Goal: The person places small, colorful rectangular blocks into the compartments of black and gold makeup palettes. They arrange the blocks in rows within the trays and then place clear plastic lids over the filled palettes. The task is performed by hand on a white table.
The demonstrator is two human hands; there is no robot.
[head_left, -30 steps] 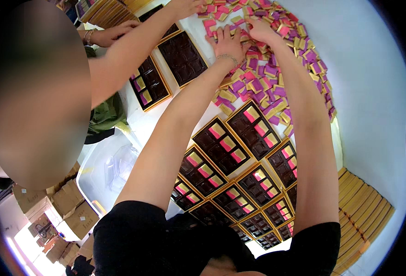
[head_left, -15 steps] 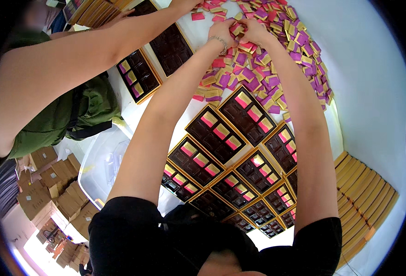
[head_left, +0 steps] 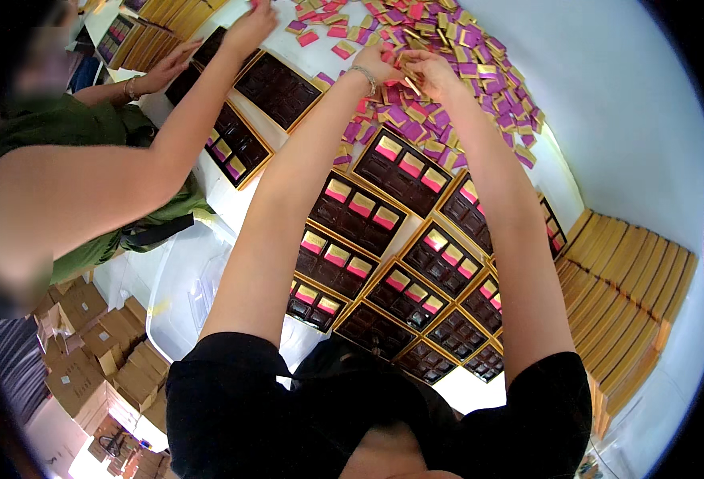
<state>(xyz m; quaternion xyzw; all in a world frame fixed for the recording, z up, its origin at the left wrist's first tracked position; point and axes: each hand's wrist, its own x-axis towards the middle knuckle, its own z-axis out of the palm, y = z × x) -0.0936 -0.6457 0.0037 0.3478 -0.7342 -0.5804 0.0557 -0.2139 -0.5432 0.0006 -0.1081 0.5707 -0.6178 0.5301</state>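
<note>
Together, the left hand [head_left: 374,62] and the right hand [head_left: 430,73] meet at the near edge of a heap of small wrapped chocolates [head_left: 448,48], fingers curled close over a few gold-and-pink pieces; how many each hand grips is too small to tell. Both arms stretch far forward, seemingly because the heap lies beyond the trays and can be reached no other way. A bracelet [head_left: 360,72] circles the left wrist.

Just below the hands sits a dark tray with a gold rim [head_left: 404,169], three pink-and-gold pieces filling its far row and the other cells bare. Nearer the body, more such trays [head_left: 344,259] lie edge to edge, each with only one row filled, likely so that one kind goes in at a time. To the right of the right arm, gold box lids [head_left: 631,279] stand stacked on edge.

Left of the left hand, another person's hand [head_left: 252,22] reaches to the heap's far side over a mostly unfilled tray [head_left: 278,89]. A clear plastic tub [head_left: 184,287] rests under the left elbow.
</note>
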